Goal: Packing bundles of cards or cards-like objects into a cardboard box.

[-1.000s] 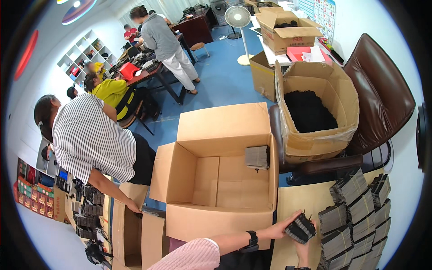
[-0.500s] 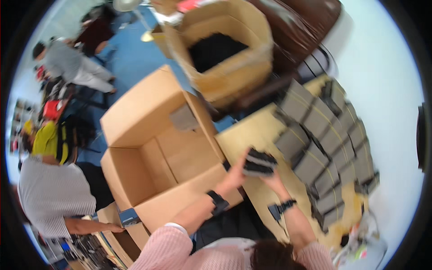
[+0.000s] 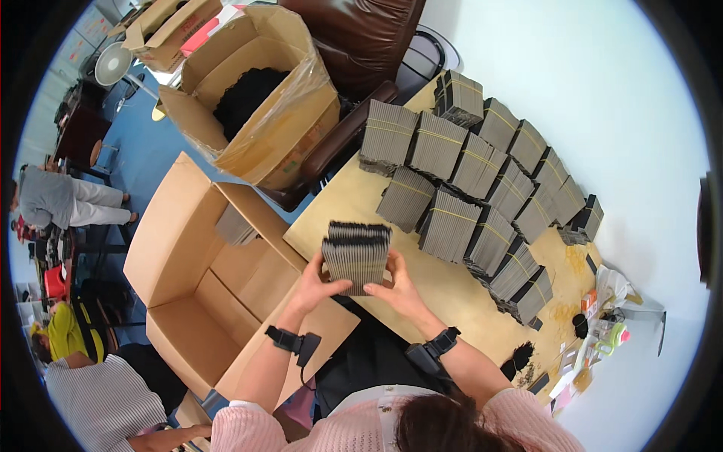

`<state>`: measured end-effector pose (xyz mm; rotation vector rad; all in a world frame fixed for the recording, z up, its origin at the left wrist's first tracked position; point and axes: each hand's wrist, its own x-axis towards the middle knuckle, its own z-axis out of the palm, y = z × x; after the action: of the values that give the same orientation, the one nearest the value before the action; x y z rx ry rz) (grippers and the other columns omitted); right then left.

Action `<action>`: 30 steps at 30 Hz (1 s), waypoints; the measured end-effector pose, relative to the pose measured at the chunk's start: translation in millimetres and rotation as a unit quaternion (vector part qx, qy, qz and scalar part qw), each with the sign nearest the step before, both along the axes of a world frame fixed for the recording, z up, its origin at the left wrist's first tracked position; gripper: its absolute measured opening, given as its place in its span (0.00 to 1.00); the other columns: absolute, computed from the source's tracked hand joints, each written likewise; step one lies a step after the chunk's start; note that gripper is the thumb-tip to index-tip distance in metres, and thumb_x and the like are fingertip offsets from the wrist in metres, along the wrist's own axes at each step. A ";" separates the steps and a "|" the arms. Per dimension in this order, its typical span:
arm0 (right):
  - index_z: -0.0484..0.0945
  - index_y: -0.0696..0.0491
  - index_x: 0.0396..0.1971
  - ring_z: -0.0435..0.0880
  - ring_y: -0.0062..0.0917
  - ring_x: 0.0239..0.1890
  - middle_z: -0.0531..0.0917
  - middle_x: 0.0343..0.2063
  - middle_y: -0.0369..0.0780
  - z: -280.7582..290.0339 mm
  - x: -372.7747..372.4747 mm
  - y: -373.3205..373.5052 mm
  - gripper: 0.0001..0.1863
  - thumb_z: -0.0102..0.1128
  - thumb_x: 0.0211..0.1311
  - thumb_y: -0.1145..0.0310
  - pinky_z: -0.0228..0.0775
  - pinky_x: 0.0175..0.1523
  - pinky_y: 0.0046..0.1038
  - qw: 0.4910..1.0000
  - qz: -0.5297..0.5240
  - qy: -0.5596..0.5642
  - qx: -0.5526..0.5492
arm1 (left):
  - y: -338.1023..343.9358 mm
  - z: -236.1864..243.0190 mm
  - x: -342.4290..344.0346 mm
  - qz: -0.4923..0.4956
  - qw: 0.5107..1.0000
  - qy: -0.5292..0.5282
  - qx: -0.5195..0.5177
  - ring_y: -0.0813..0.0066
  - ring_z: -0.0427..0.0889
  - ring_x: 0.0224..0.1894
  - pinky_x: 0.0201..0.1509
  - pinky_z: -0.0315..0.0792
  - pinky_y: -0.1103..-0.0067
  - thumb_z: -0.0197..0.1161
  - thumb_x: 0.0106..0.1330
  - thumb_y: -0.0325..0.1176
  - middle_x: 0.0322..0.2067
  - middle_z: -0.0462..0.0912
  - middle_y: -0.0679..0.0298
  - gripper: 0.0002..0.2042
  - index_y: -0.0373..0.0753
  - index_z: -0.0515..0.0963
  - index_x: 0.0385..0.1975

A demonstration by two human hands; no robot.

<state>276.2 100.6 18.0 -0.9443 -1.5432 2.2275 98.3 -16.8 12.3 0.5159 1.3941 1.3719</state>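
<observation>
A bundle of thin grey pieces (image 3: 355, 260) with black fringed top edges is held upright between my two hands. My left hand (image 3: 320, 285) grips its left side and my right hand (image 3: 393, 280) its right side, both with fingers wrapped around it. Just left of them stands an open cardboard box (image 3: 190, 316), a similar bundle (image 3: 235, 224) lying inside it. Many grey bundles (image 3: 448, 226) bound with yellow bands stand in rows on the pale table (image 3: 331, 212) to my right.
A tall box of black material (image 3: 248, 105) rests on a brown leather chair (image 3: 354, 45). Small items and a pink-lidded bottle (image 3: 614, 339) lie at the table's right. Co-workers (image 3: 105, 392) (image 3: 53, 196) are at the left, near a white fan (image 3: 113, 64).
My view has swung toward the table on the right, so the box and chair appear further left. Both hands have moved toward me with the bundle, now turned upright between them.
</observation>
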 end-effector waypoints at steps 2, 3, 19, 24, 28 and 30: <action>0.47 0.54 0.65 0.63 0.28 0.59 0.63 0.58 0.42 5.8 -8.9 -0.4 0.41 0.62 0.55 0.76 0.59 0.63 0.35 0.995 -0.078 0.056 -0.025 | 24.4 5.0 -10.6 -0.019 0.997 -0.073 0.006 0.67 0.69 0.59 0.61 0.66 0.72 0.69 0.51 0.26 0.59 0.65 0.56 0.41 0.32 0.53 0.65; 0.47 0.54 0.65 0.63 0.28 0.59 0.63 0.58 0.42 7.3 -15.1 2.5 0.41 0.62 0.55 0.76 0.59 0.63 0.35 0.995 -0.090 0.031 -0.035 | 40.0 6.5 -14.2 -0.021 0.997 -0.073 0.007 0.67 0.69 0.59 0.61 0.66 0.72 0.69 0.51 0.26 0.59 0.65 0.56 0.41 0.32 0.53 0.65; 0.67 0.49 0.50 0.67 0.21 0.53 0.71 0.51 0.32 -3.3 -41.6 46.2 0.19 0.55 0.58 0.66 0.55 0.61 0.34 0.921 -0.353 0.043 -0.160 | 152.4 -13.2 1.1 0.018 0.976 0.215 -0.030 0.63 0.74 0.52 0.55 0.69 0.75 0.72 0.46 0.39 0.51 0.73 0.49 0.38 0.25 0.66 0.56; 0.72 0.49 0.46 0.69 0.17 0.49 0.74 0.46 0.30 -7.6 -41.7 41.5 0.14 0.53 0.60 0.64 0.56 0.57 0.29 0.920 -0.375 -0.006 -0.113 | 140.5 -25.8 25.1 0.072 0.972 0.221 0.012 0.53 0.65 0.58 0.62 0.62 0.69 0.69 0.49 0.42 0.52 0.69 0.45 0.36 0.27 0.67 0.56; 0.72 0.49 0.44 0.69 0.16 0.48 0.75 0.45 0.29 -9.7 -47.5 41.4 0.12 0.52 0.63 0.63 0.53 0.55 0.25 0.921 -0.381 -0.027 -0.077 | 149.2 -28.5 20.8 0.065 0.973 0.219 0.038 0.51 0.60 0.59 0.64 0.58 0.67 0.65 0.53 0.43 0.54 0.65 0.44 0.35 0.26 0.66 0.57; 0.72 0.49 0.44 0.68 0.15 0.48 0.74 0.46 0.29 -10.7 -52.5 42.2 0.12 0.51 0.64 0.62 0.53 0.55 0.24 0.919 -0.386 -0.031 -0.076 | 155.4 -32.1 11.6 0.054 0.973 0.218 0.046 0.51 0.59 0.59 0.64 0.58 0.67 0.65 0.54 0.44 0.54 0.65 0.43 0.35 0.25 0.65 0.57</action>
<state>223.7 142.8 7.4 -1.3778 -0.7890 1.7483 110.0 138.6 -19.8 0.8519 1.7366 1.4716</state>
